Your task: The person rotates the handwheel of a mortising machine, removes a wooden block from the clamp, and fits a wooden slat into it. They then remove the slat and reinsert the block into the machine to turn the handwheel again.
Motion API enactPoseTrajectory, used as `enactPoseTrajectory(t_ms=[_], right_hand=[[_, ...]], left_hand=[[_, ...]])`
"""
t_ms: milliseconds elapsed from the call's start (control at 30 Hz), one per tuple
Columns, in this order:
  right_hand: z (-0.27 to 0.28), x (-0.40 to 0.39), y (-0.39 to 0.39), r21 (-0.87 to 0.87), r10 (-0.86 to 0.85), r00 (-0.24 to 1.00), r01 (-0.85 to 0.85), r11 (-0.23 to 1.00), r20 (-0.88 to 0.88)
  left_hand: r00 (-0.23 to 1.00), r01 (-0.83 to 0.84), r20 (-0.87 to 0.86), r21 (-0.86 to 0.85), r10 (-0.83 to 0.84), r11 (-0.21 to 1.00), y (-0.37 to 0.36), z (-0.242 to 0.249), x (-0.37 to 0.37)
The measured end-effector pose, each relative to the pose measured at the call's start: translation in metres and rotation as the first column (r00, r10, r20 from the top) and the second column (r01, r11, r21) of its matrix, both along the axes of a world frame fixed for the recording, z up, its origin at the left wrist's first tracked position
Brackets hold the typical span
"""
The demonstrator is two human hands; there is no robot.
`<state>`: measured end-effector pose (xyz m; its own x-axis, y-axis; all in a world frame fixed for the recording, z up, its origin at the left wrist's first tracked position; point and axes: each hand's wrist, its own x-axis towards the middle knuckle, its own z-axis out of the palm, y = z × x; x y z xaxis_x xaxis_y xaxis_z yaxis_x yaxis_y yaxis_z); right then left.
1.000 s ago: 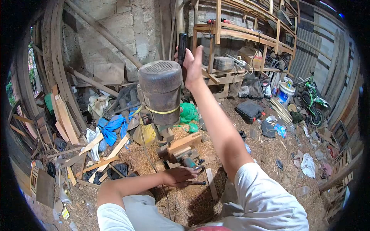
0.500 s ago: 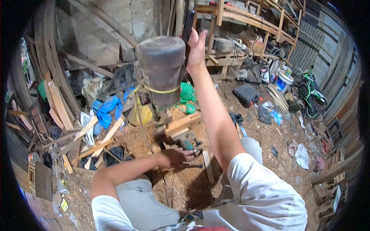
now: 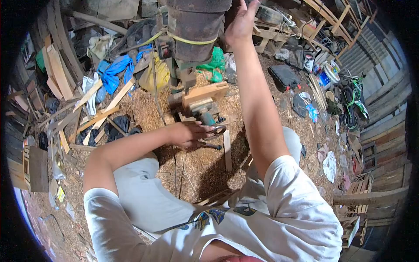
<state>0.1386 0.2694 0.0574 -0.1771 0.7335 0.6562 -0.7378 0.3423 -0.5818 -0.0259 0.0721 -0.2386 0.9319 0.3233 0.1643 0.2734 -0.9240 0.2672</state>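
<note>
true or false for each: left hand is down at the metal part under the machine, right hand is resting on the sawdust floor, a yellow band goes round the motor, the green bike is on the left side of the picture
1. The left hand is low, at the metal ring piece below the drill machine. True.
2. The right hand rests on the sawdust floor. False: it is raised beside the motor housing, at the top of the view.
3. A yellow band goes round the motor housing. True.
4. The green bike stands on the left side of the picture. False: it is on the right, near the plank wall.
5. The black case lies on the floor. True.
</note>
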Motion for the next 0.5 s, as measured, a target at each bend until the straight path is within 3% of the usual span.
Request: enactPoseTrajectory(t_ms=[167, 233, 300, 367, 400, 433, 500], right_hand=[[-0.034, 0.0, -0.002, -0.11, -0.114, 0.991, 0.121, 0.987, 0.067], [-0.064, 0.005, 0.004, 0.025, -0.188, 0.955, 0.187, 0.982, 0.23], [-0.084, 0.012, -0.002, 0.054, -0.193, 0.949, 0.185, 0.981, 0.25], [-0.103, 0.019, -0.022, -0.036, -0.262, 0.903, 0.291, 0.956, 0.342], [-0.119, 0.023, -0.035, -0.138, -0.292, 0.873, 0.369, 0.919, 0.39], [-0.138, 0.031, -0.048, -0.17, -0.278, 0.858, 0.38, 0.909, 0.432], [-0.187, 0.045, -0.076, -0.227, -0.289, 0.812, 0.449, 0.864, 0.507]], left_hand=[[0.998, -0.048, -0.054, -0.092, 0.043, 0.995, -0.005, 0.016, 0.001], [0.998, -0.039, -0.057, -0.12, 0.032, 0.992, -0.003, 0.016, 0.003], [0.998, -0.04, -0.045, -0.093, 0.036, 0.995, -0.008, 0.032, 0.003], [0.892, -0.152, -0.447, -0.161, 0.065, 0.975, -0.007, 0.046, 0.008], [0.963, -0.092, -0.262, -0.136, 0.054, 0.986, -0.006, 0.033, 0.002], [0.964, -0.092, -0.26, -0.141, 0.052, 0.986, -0.003, 0.018, -0.002], [0.994, -0.021, 0.105, 0.009, 0.02, 1.0, 0.0, -0.006, -0.006]])
